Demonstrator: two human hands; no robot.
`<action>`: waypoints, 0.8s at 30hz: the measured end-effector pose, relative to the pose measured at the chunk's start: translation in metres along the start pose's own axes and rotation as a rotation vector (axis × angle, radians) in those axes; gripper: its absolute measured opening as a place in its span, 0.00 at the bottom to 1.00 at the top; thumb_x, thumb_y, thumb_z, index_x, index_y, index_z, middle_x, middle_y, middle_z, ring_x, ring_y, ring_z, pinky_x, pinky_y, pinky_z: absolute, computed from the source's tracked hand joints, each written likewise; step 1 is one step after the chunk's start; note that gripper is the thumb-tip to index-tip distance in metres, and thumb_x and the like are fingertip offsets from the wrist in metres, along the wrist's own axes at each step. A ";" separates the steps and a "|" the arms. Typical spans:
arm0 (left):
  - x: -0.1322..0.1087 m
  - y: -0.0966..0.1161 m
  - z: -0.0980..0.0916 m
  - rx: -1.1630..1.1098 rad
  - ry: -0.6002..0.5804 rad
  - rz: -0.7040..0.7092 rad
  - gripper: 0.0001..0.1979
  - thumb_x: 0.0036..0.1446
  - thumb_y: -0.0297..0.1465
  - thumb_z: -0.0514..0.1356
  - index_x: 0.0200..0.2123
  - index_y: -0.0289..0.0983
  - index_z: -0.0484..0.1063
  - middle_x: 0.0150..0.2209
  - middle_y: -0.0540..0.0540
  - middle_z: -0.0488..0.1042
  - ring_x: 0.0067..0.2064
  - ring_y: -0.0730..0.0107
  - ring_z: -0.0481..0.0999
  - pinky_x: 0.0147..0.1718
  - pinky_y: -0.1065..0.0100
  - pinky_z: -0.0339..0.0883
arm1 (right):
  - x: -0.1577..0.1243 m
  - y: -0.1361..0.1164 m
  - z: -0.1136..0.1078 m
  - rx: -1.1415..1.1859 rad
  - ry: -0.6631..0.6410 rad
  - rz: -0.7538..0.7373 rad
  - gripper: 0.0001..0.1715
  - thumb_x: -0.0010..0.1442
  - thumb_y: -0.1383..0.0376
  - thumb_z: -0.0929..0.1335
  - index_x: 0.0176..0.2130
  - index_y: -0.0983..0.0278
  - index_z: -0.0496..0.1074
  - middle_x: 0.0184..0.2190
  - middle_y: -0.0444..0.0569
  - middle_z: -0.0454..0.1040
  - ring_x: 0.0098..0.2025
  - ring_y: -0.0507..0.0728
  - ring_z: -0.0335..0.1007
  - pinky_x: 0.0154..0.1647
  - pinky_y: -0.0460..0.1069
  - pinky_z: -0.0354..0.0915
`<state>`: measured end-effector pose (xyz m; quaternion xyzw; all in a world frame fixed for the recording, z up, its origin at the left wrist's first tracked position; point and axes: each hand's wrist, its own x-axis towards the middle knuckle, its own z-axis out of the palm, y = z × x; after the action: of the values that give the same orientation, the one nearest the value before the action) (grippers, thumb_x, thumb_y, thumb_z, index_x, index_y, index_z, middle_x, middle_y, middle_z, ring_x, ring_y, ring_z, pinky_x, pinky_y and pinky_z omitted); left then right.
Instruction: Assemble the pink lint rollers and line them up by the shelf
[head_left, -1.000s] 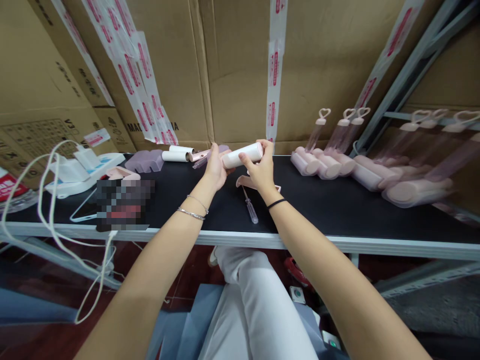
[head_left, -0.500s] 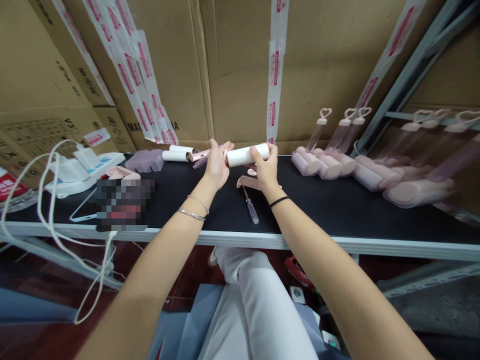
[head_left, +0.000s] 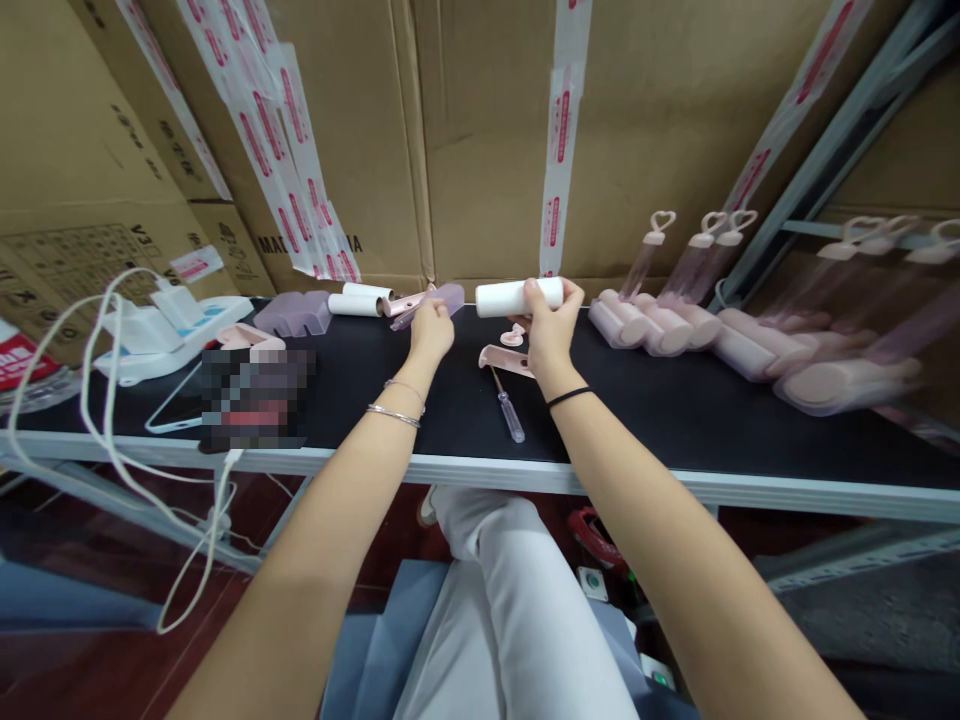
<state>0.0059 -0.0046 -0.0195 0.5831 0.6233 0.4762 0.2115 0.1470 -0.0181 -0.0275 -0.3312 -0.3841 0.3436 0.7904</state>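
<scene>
My right hand (head_left: 550,330) is closed round a white paper roll (head_left: 510,297), held level above the black table (head_left: 675,420). My left hand (head_left: 430,328) has left the roll and reaches to the far edge, its fingers on a translucent purple lint-roller handle (head_left: 427,300) lying there. I cannot see whether those fingers grip it. Below my right hand lie a pink plastic part (head_left: 504,358), a small pink heart piece (head_left: 513,335) and a clear-handled screwdriver (head_left: 508,408).
Several finished pink lint rollers (head_left: 675,325) with heart-topped handles lie in a row at the right. A second white roll (head_left: 355,304), a purple cover (head_left: 294,314), a white power strip (head_left: 161,330) with cables and a phone (head_left: 180,410) sit at the left. Cardboard boxes (head_left: 480,140) wall the back.
My left hand let go of the white roll and moved left to the purple handle. My right hand carried the roll slightly right.
</scene>
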 end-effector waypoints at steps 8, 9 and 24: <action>-0.015 0.000 -0.004 0.573 -0.196 0.016 0.20 0.64 0.33 0.47 0.52 0.34 0.72 0.63 0.29 0.64 0.68 0.39 0.52 0.62 0.31 0.37 | 0.006 -0.004 -0.005 -0.133 0.063 -0.079 0.31 0.57 0.51 0.66 0.51 0.57 0.48 0.53 0.56 0.63 0.46 0.57 0.73 0.38 0.54 0.75; -0.015 0.003 -0.005 0.481 -0.143 0.090 0.21 0.66 0.33 0.44 0.53 0.33 0.70 0.63 0.30 0.64 0.69 0.43 0.53 0.63 0.34 0.39 | 0.007 -0.003 -0.006 -0.181 0.047 -0.120 0.31 0.57 0.51 0.67 0.52 0.58 0.49 0.53 0.57 0.63 0.47 0.57 0.73 0.40 0.55 0.75; -0.009 0.012 -0.002 -0.373 0.020 0.241 0.24 0.50 0.34 0.66 0.49 0.35 0.63 0.46 0.38 0.73 0.40 0.61 0.77 0.34 0.62 0.74 | -0.009 -0.031 -0.017 -1.165 -0.412 -0.247 0.20 0.62 0.63 0.63 0.53 0.64 0.66 0.50 0.57 0.72 0.53 0.63 0.68 0.54 0.59 0.63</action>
<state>0.0129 -0.0153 -0.0109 0.5995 0.4524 0.6107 0.2511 0.1659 -0.0461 -0.0144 -0.5873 -0.6881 0.0409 0.4240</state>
